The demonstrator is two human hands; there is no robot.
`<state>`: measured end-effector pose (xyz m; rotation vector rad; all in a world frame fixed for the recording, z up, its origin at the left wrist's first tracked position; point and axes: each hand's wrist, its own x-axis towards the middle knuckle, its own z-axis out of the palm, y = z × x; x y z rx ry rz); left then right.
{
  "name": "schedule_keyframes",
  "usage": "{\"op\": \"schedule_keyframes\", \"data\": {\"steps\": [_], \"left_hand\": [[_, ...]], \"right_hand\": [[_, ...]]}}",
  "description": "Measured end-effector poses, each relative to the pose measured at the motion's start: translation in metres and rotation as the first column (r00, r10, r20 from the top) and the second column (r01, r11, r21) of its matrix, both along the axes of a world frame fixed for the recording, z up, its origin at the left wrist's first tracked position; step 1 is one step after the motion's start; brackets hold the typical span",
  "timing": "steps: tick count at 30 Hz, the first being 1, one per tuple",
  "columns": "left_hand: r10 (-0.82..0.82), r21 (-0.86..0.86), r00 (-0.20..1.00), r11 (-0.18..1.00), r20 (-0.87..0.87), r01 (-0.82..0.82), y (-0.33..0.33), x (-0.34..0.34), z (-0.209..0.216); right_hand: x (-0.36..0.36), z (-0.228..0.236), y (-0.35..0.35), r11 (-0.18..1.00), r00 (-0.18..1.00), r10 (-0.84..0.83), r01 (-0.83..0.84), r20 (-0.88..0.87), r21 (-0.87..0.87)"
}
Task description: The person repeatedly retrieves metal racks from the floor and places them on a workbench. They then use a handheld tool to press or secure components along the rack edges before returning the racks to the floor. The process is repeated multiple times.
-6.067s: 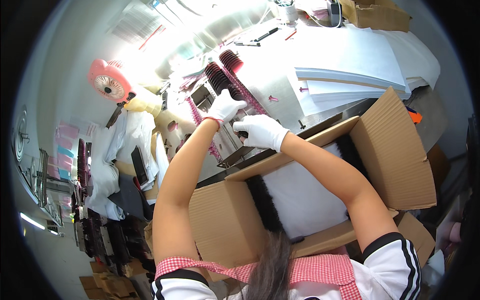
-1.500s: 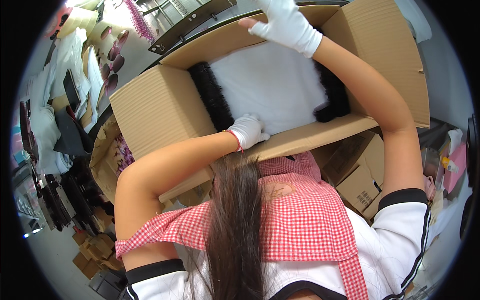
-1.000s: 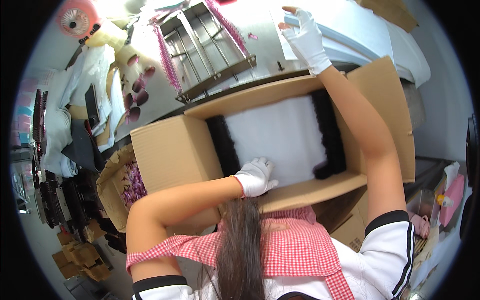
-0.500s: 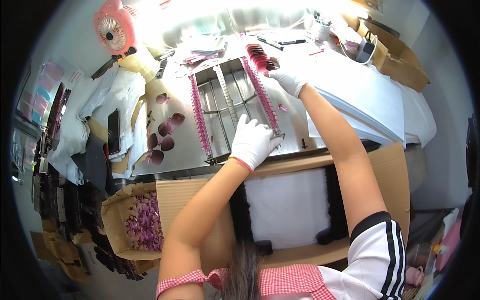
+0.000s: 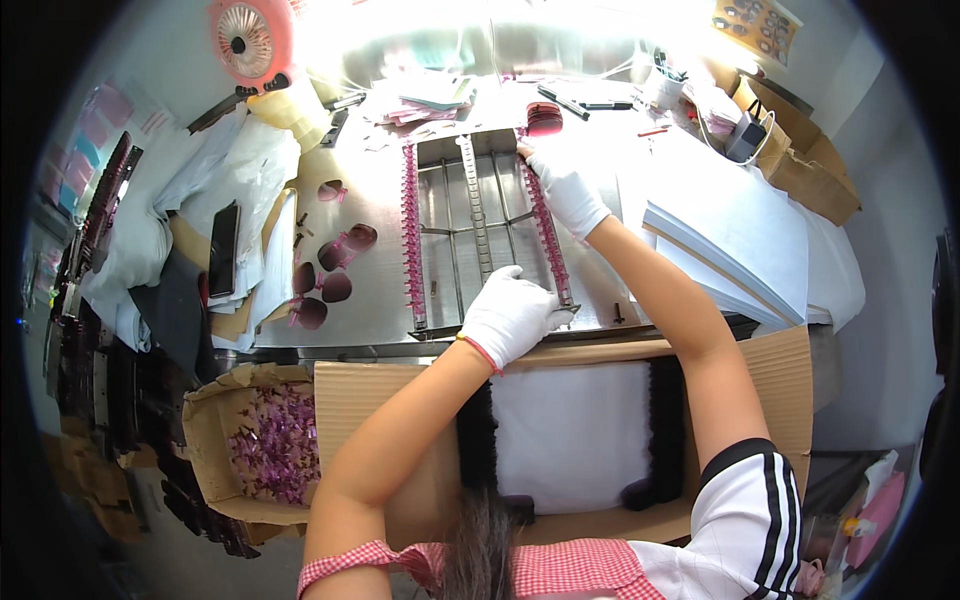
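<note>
On the steel table lies a metal rack with a ridged middle bar. Rows of small pink clear clips line its left rail and right rail. My gloved left hand is closed on the rack's near right corner. My gloved right hand bends over the right rail near its far end, fingertips together among the clips; what they pinch is hidden. Just beyond them are several dark red tinted lenses, close together at the rail's far end.
Loose tinted lenses with pink clips lie left of the rack, beside a phone on papers. White paper sheets are stacked at right. In front stand a box of pink clips and a large open carton. A pink fan stands far left.
The rack has swung straighter and sits slightly more to the right in view. My right hand has come nearer along the right rail, from the lenses to the clips. My left hand keeps the corner.
</note>
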<state>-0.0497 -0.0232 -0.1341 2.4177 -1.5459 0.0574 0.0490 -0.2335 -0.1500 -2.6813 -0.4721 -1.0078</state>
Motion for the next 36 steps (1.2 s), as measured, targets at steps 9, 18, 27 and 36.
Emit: {"op": "schedule_keyframes", "data": {"steps": [9, 18, 27, 36], "left_hand": [[-0.787, -0.169, -0.147, 0.304, -0.599, -0.938, -0.017, 0.019, 0.034], [0.321, -0.428, 0.635, 0.522, -0.703, -0.738, 0.001, 0.045, 0.014], [0.708, -0.108, 0.627, 0.631, -0.326, -0.768, -0.002, 0.039, -0.006], [0.666, -0.116, 0.684, 0.686, -0.297, -0.718, 0.004, 0.041, -0.01]], "right_hand": [[-0.081, 0.057, 0.036, 0.803, 0.902, 0.281, -0.033, -0.328, 0.596], [-0.013, 0.021, -0.041, 0.618, 0.886, 0.13, 0.278, -0.444, 0.736], [0.075, 0.002, -0.078, 0.234, 0.593, 0.757, 0.147, -0.275, 0.961], [0.06, 0.012, -0.041, 0.842, 0.908, 0.27, -0.061, -0.32, 0.536]]}}
